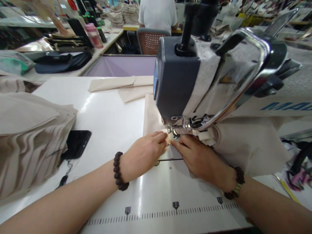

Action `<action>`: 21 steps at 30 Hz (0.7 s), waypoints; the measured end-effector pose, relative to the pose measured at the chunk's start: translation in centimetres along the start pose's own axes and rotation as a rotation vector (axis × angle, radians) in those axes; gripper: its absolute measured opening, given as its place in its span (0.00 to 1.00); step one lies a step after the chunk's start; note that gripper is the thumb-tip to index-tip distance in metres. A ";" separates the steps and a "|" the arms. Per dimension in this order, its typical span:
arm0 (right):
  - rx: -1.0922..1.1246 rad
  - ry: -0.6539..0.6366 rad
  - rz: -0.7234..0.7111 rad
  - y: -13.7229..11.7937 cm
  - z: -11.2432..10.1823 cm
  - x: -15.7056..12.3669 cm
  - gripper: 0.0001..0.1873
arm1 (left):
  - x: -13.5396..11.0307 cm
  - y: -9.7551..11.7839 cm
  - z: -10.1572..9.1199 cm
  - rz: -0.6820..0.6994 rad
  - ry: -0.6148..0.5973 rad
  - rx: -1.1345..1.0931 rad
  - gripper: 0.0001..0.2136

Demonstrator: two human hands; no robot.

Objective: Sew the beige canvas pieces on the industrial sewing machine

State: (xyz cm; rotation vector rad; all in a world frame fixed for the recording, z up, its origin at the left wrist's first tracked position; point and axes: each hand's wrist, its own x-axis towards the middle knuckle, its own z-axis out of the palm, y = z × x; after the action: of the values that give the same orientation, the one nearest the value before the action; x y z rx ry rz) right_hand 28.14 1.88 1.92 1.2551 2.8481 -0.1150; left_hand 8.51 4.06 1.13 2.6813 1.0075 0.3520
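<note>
A beige fabric piece (151,113) lies under the head of a sewing machine (177,76), beside the metal presser foot (175,134). My left hand (143,156) is closed on the fabric's edge just left of the foot, fingertips pinched together. From the other side, my right hand (203,159) grips the cloth, its index finger reaching to a narrow folded strip in front of the foot. The needle tip and the underside of the fabric are hidden. More beige cloth (255,146) spreads out right of my right hand, under the machine arm.
A stack of beige fabric pieces (26,136) stands at the left, with a black phone (77,141) against it. Folded beige strips (112,84) lie behind the machine head. Printed ruler marks (175,211) run along the front. A person (158,14) sits farther back.
</note>
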 end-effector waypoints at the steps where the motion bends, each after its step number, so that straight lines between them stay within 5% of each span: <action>1: -0.014 -0.005 0.007 -0.1 -0.1 0.1 0.27 | 0.1 -0.1 0.1 -0.006 0.007 0.008 0.12; 21: 0.006 -0.055 0.075 -0.4 -0.5 0.4 0.26 | 1.1 -0.8 -0.7 -0.024 0.082 0.099 0.03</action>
State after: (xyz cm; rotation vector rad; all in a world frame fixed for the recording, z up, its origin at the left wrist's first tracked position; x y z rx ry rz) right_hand 27.56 1.90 2.37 1.3370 2.7526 -0.1543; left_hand 8.66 5.50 1.71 2.7598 1.1079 0.4207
